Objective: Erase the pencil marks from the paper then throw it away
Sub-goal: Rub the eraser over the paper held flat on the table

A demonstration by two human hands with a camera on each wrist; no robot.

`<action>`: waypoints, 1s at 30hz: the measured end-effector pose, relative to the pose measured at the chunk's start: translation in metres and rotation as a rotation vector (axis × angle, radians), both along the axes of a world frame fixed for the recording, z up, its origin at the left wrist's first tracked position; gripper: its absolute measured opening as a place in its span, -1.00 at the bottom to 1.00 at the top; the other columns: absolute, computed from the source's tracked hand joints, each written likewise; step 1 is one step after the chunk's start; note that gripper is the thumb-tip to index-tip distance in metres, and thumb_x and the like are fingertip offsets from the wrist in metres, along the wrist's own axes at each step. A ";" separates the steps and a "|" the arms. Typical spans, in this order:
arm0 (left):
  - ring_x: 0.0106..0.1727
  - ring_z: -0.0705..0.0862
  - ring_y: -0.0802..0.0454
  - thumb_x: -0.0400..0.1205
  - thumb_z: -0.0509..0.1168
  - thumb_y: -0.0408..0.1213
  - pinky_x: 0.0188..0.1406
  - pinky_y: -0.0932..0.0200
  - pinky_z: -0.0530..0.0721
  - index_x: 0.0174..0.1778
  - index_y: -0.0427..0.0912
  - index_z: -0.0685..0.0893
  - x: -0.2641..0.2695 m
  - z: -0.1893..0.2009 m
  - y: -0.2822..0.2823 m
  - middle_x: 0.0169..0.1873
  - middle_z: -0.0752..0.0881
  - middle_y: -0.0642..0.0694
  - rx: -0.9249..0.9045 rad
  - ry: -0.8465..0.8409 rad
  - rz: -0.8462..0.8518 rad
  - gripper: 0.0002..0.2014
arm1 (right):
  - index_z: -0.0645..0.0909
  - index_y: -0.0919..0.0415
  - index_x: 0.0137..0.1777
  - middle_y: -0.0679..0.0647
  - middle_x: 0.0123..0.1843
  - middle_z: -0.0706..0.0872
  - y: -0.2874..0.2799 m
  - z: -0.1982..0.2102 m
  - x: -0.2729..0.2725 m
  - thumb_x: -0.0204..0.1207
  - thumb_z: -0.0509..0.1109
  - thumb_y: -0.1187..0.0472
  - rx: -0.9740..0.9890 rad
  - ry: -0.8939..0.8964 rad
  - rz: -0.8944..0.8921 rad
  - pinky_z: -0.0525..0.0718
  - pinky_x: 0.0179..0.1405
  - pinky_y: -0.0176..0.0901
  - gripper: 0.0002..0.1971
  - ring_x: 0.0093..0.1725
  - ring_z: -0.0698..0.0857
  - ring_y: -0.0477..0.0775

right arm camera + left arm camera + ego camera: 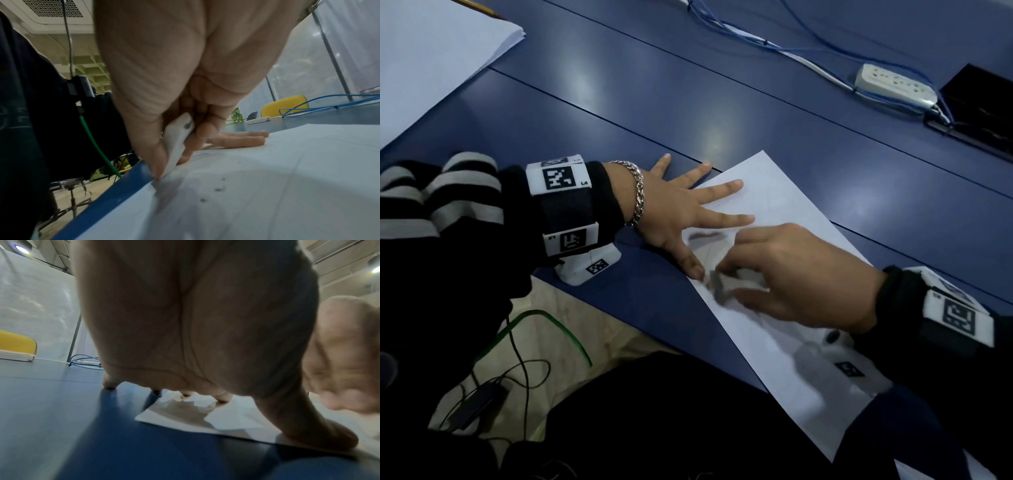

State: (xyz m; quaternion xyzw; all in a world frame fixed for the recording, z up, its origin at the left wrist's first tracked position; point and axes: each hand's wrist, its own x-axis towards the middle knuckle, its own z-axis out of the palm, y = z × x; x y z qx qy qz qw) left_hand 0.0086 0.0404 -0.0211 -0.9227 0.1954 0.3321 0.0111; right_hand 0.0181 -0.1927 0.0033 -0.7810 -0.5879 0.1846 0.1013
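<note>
- The blue table point(619, 113) is crossed by the sheet of paper point(774, 342), laid near its front edge.
- The left hand point(674, 209) is pressed flat, fingers spread, pinning the sheet.
- The white eraser point(179, 138) is pinched by the right hand point(791, 274); the paper could be creased or torn if the pinning hand is loosened.

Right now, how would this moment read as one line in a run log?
step: erasing | left hand: flat, pressing paper | right hand: pinches eraser on paper | table: blue

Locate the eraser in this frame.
Head view, lower centre: the eraser is pinched in the right hand, pressed on the paper beside the left hand thumb.
</note>
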 end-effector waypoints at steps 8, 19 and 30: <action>0.76 -0.53 -0.18 0.40 0.25 0.66 0.57 -0.76 -0.30 0.57 0.74 -0.41 -0.001 0.001 0.003 0.70 -0.56 0.33 -0.031 -0.025 -0.014 0.05 | 0.77 0.05 0.08 -0.12 -0.06 0.74 -0.018 0.003 0.017 0.46 0.60 -0.02 0.063 -0.086 -0.124 0.38 -0.12 -0.49 -0.74 -0.11 0.67 -0.06; 0.76 -0.54 -0.11 0.43 0.27 0.62 0.61 -0.69 -0.33 0.60 0.72 -0.37 0.006 -0.001 0.012 0.68 -0.55 0.39 -0.050 -0.021 -0.051 0.04 | 0.72 0.01 0.13 -0.11 -0.09 0.69 -0.001 -0.002 -0.004 0.54 0.47 -0.10 0.034 -0.042 -0.072 0.66 -0.08 -0.07 -0.73 -0.07 0.67 0.02; 0.76 -0.55 -0.15 0.43 0.25 0.64 0.58 -0.73 -0.30 0.58 0.73 -0.41 0.007 -0.003 0.014 0.68 -0.56 0.38 -0.040 -0.018 -0.064 0.04 | 0.75 0.01 0.10 -0.17 -0.10 0.69 0.004 -0.005 0.001 0.54 0.54 -0.05 0.060 0.049 -0.025 0.61 -0.07 -0.25 -0.78 -0.12 0.67 -0.08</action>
